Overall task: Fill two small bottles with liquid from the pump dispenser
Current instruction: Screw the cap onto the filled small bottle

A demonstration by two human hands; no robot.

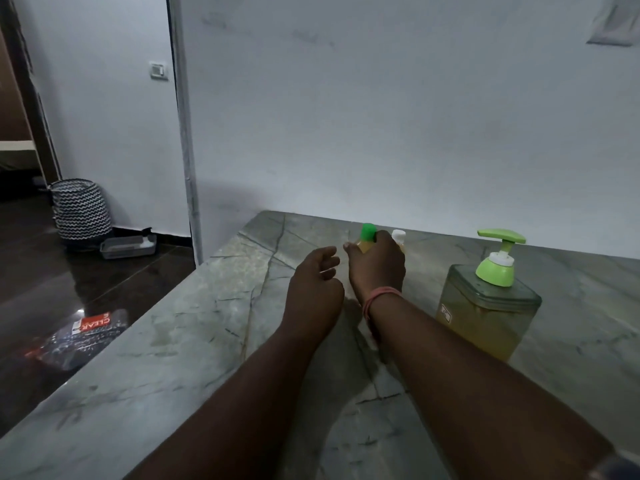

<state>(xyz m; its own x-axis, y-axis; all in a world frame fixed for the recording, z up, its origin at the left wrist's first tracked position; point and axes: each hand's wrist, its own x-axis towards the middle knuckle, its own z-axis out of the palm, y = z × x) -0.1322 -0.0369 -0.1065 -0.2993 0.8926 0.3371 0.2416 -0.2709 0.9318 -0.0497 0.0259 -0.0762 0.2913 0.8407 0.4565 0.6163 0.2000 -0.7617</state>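
- Head view: the right hand (376, 263) curls its fingers round a small bottle (366, 244) with a green cap and yellowish liquid inside, near the back of the counter (194, 341), close to the wall.
- Most of that bottle is hidden behind the hand; only the cap and a bit of its shoulder show above the knuckles.
- A second small bottle (399, 237) with a white cap stands just behind the right hand, right of the green cap (whether the fingers touch it, I cannot tell).
- The left hand (317, 282) is just left of the right hand, fingers loosely curled and holding nothing, apart from both bottles.
- The pump dispenser (488, 306), a clear square container of yellow liquid with a green pump head, stands upright to the right of the right forearm, near the hand but not touching it.
- A pink band (379, 296) circles the right wrist.
- On the dark floor to the left are a zigzag-patterned basket (81, 211) and a grey tray (128, 245).
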